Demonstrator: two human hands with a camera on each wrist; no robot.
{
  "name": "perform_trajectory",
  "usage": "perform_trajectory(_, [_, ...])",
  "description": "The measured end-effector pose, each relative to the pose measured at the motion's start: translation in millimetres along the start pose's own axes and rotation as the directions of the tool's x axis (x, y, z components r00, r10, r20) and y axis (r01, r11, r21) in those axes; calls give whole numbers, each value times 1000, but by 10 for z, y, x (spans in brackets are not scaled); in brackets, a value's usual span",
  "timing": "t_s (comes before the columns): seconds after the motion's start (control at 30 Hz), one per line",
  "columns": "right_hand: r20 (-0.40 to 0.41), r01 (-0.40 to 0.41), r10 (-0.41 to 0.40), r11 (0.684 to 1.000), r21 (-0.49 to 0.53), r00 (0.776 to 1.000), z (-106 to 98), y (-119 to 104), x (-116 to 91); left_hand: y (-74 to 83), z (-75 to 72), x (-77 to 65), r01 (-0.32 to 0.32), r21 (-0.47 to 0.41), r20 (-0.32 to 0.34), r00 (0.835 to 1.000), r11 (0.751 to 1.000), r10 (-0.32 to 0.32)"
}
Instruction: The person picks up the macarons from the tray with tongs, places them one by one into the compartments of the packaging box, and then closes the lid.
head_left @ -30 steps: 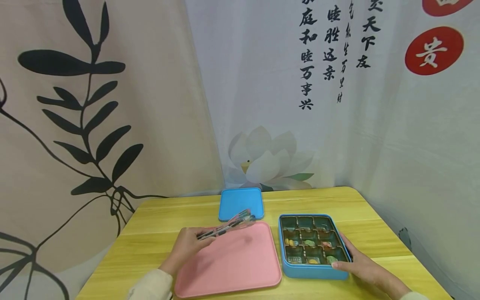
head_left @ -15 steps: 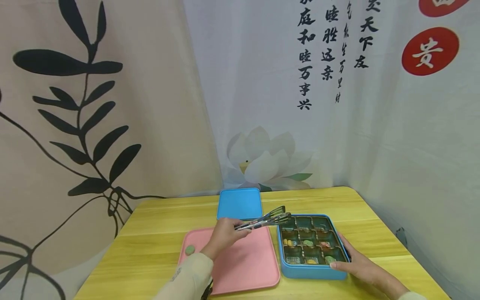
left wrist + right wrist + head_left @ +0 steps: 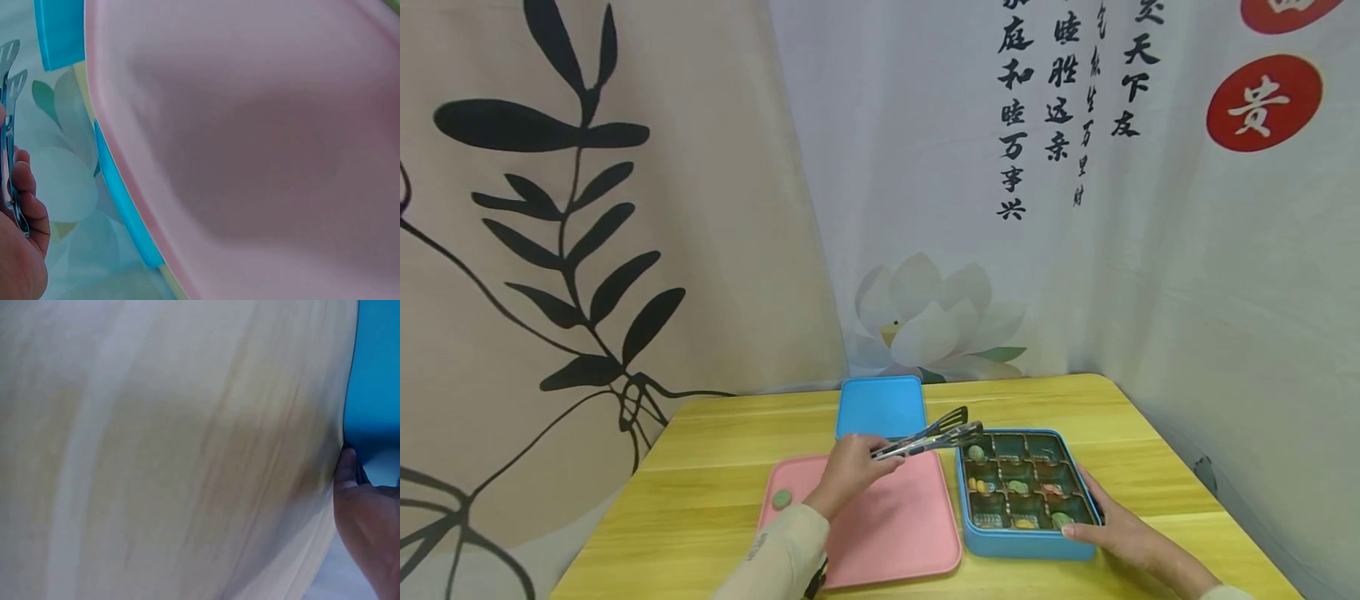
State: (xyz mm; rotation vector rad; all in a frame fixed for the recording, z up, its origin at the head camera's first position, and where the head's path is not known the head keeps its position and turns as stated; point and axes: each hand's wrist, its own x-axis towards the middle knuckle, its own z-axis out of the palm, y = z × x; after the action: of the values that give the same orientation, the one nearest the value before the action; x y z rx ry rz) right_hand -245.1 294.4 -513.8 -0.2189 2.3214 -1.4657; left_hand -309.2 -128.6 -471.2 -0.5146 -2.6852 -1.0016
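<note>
My left hand (image 3: 853,471) holds a pair of metal tongs (image 3: 917,442) above the pink tray (image 3: 895,533). Their slotted tips stand apart over the back left corner of the blue box (image 3: 1026,544). Nothing shows between the tips. The box has a dark insert of small compartments. A green round piece (image 3: 976,453) sits in its back left compartment; several other coloured pieces lie in the middle and front rows. My right hand (image 3: 1123,529) grips the box's right side, thumb at the front corner. Another green round piece (image 3: 782,499) lies at the tray's left side.
A blue lid-like tray (image 3: 882,407) lies behind the pink tray, near the back edge of the wooden table (image 3: 647,500). A printed curtain (image 3: 737,208) hangs behind the table and along its right side.
My left hand has carried the tongs right, from above the tray to the box. The tips have spread, and a green round piece now sits in the back left compartment. My right hand stays put.
</note>
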Motion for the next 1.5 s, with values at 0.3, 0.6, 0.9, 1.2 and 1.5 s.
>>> perform_trajectory(0.3, [-1,-14,14,1000,4,1000,10,12,-16,-208,-237,-136,45,-23,4,999,999,-45])
perform_trajectory(0.6, [5,-12,12,1000,-12,1000,0,-7,-15,-623,-721,-513,170,15,-53,984,985,-169])
perform_trajectory(0.9, [3,-22,22,1000,-4,1000,12,-15,-11,-1032,-1261,-1015,273,156,-91,961,949,-261])
perform_trajectory(1.2, [7,-25,25,1000,-9,1000,-2,-33,-1,-1356,-1594,-1541,309,229,-89,951,923,-296])
perform_trajectory(1.5, [14,15,-16,1000,7,1000,4,-17,-8,-1461,-1685,-1736,351,265,-70,936,898,-345])
